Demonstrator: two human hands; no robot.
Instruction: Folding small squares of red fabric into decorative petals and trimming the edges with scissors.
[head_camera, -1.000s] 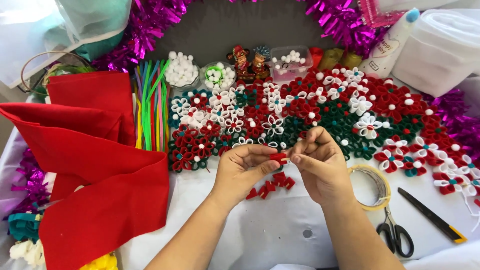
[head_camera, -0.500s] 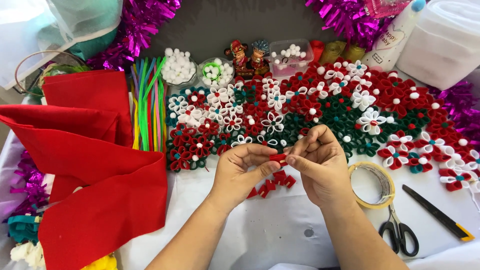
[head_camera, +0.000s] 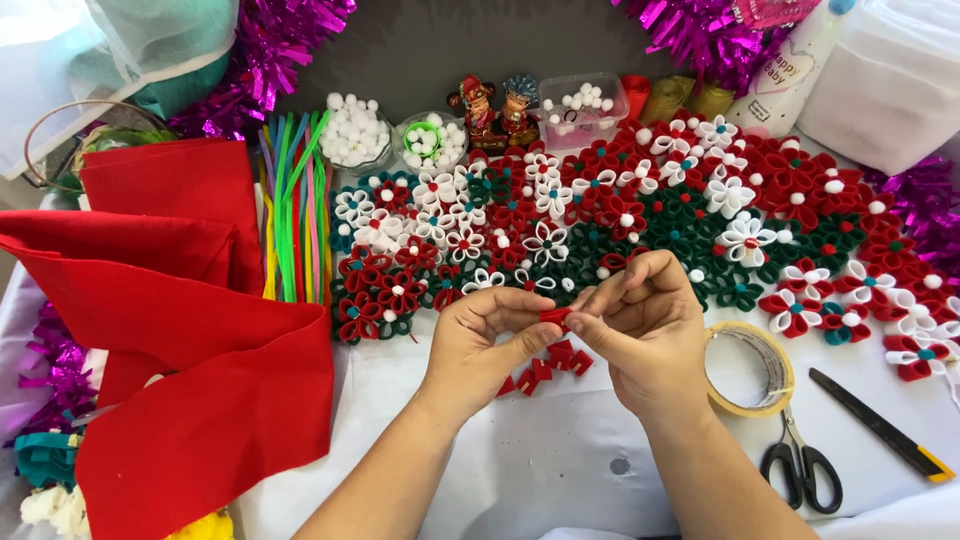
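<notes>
**Up close: two hands pinch a small red fabric piece over a craft table**

Seen from above, both bare hands meet near the middle of a white-covered table (head_camera: 560, 470). The left hand (head_camera: 480, 345) is curled, thumb and fingers closed on a small folded red fabric piece (head_camera: 553, 316). The right hand (head_camera: 645, 340) is curled too, its fingertips pinching the same piece from the other side, so the piece sits between the two hands, held just above the table. Directly beneath the hands, a few loose red folded petals (head_camera: 548, 362) lie on the cloth.

Behind the hands, toward the far edge, a wide spread of finished fabric flowers (head_camera: 640, 215) in red, white and dark green covers the table. Along the left edge lie large sheets of red felt (head_camera: 190, 370), with a bundle of coloured pipe cleaners (head_camera: 292, 205) beside them. At the far edge stand a bowl of white pom-poms (head_camera: 352, 135), a clear plastic box (head_camera: 583, 102) with more pom-poms, and two small painted figurines (head_camera: 497, 105).

Just right of the right hand lies a roll of tape (head_camera: 748, 368); near the front right corner are black-handled scissors (head_camera: 800, 465) and a black and yellow craft knife (head_camera: 880, 438). Magenta tinsel (head_camera: 265, 60) frames the far corners. At the far right corner a white bottle (head_camera: 790, 70) with a printed label leans beside a white cloth bundle (head_camera: 890, 80). A dark grey wall stands behind.
</notes>
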